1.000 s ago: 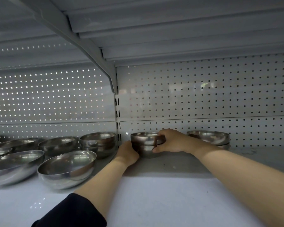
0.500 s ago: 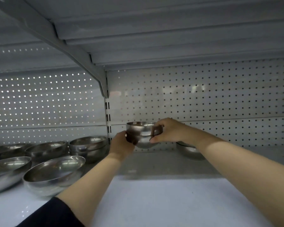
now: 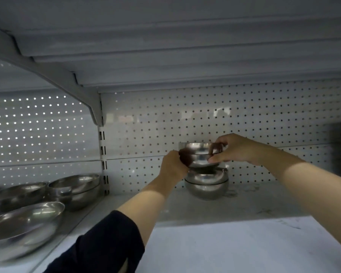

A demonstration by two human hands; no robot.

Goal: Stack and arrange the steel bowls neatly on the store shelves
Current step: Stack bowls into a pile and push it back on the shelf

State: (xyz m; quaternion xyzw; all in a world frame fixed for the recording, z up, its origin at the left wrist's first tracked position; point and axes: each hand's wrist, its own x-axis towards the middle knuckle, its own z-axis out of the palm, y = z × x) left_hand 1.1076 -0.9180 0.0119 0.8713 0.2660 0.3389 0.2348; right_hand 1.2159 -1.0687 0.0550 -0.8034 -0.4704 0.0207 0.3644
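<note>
Your two hands, left (image 3: 172,168) and right (image 3: 233,148), clamped on two nested round steel bowls (image 3: 198,155), above two stacked steel bowls (image 3: 207,185) on white shelf (image 3: 224,209), four larger bowls left.

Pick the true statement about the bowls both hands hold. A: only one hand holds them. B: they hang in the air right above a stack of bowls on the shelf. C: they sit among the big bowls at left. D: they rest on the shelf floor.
B: the left hand and right hand grip the held bowls clear above the stack.
</note>
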